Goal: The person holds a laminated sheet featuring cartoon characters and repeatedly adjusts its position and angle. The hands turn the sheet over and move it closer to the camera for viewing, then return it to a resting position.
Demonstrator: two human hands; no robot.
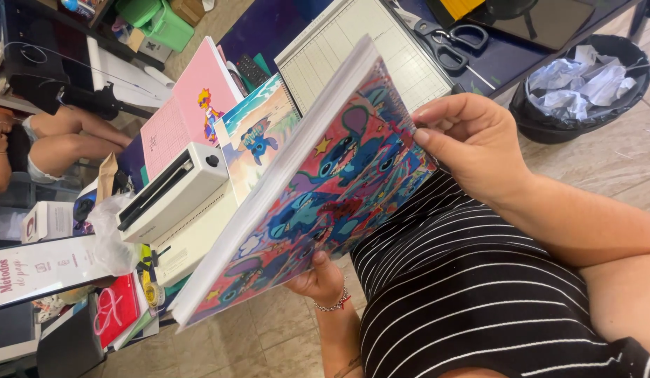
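The notebook (pixel 318 189), thick, with a colourful cartoon cover and white page edges, was held tilted in the air over the person's lap, just in front of the surface (pixel 521 52). The right hand (pixel 472 147) gripped its upper corner at the spiral edge, fingers (pixel 444 115) pressed together and curled over the cover, thumb along the side. The left hand (pixel 319 280) held the lower edge from beneath, fingers hidden behind the book, only the thumb showing on the cover; a bead bracelet (pixel 332 303) sat on that wrist.

Behind the notebook, on the surface, lay a white binding machine (pixel 174 189), a cartoon beach print (pixel 258 129), a pink cover sheet (pixel 188 105) and a gridded cutting mat (pixel 360 49). Scissors (pixel 451 38) lay past the mat on the dark top. A black bin (pixel 584 80) full of crumpled paper stood on the tiled floor near the right arm. Another person's bare legs (pixel 66 143) showed at far left, well apart.
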